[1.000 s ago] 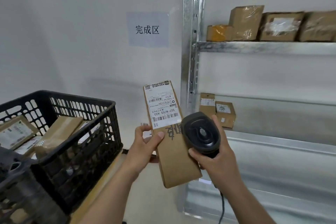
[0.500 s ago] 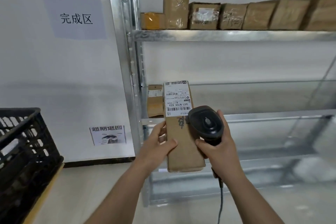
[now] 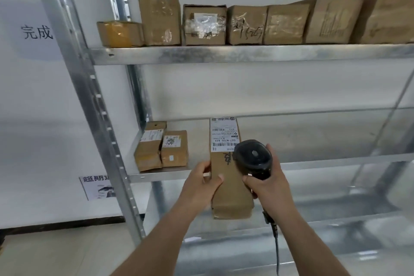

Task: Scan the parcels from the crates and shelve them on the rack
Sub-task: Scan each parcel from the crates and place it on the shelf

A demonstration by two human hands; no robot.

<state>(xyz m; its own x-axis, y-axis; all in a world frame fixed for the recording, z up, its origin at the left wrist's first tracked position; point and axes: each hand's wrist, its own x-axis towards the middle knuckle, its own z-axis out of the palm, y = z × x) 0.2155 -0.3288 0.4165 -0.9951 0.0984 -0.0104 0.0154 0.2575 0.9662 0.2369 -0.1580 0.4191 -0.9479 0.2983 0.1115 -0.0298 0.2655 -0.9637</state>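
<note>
My left hand (image 3: 202,182) grips the long cardboard parcel (image 3: 230,186) by its left edge, thumb across the front, label end pointing away from me. My right hand (image 3: 266,182) is wrapped round the handle of the black barcode scanner (image 3: 253,155), whose head sits against the parcel's right side just below the white shipping label (image 3: 223,134). The parcel hangs in front of the rack's middle shelf (image 3: 324,161). To the left of my left hand, two small parcels (image 3: 162,149) lie on that shelf. Above both hands, a row of boxes (image 3: 246,24) fills the upper shelf (image 3: 224,54).
</note>
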